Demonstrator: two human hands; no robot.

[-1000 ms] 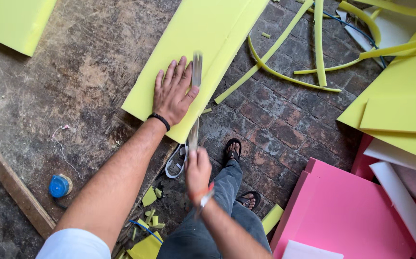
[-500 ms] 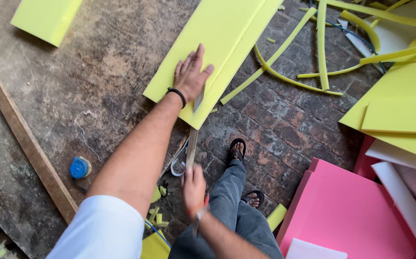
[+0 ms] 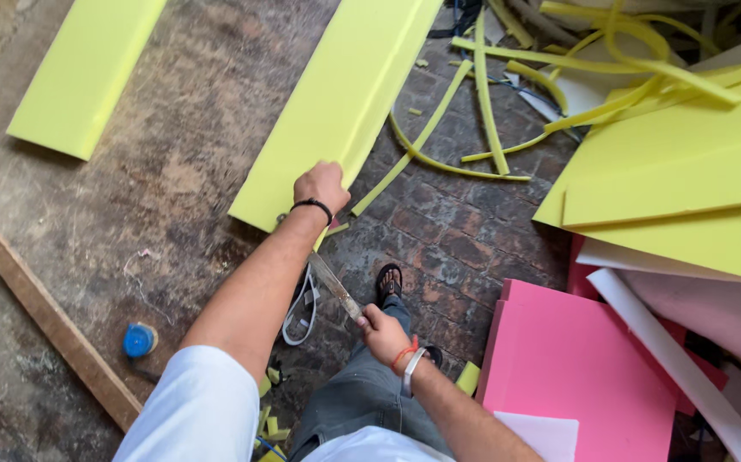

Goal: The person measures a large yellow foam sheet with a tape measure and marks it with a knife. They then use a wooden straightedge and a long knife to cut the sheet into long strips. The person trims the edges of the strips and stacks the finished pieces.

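Note:
A long yellow foam sheet point(image 3: 336, 103) lies on a worn wooden table point(image 3: 174, 171), its near end at the table's edge. My left hand point(image 3: 322, 184), with a black wristband, grips the sheet's near right corner. My right hand point(image 3: 382, 332), with an orange band and a watch, holds the handle of a long knife point(image 3: 333, 284). Its blade points up and left toward the sheet's near end, below my left wrist.
A second yellow foam piece point(image 3: 88, 73) lies at the table's far left. A wooden strip point(image 3: 41, 312) and a blue cap point(image 3: 138, 340) sit near the front. Thin yellow foam strips point(image 3: 481, 111) litter the brick floor. Yellow point(image 3: 678, 171) and pink foam sheets point(image 3: 575, 359) pile up at right.
My left hand went from lying flat on the sheet to gripping its near right corner. The knife has come off the sheet and now tilts low beside my left arm.

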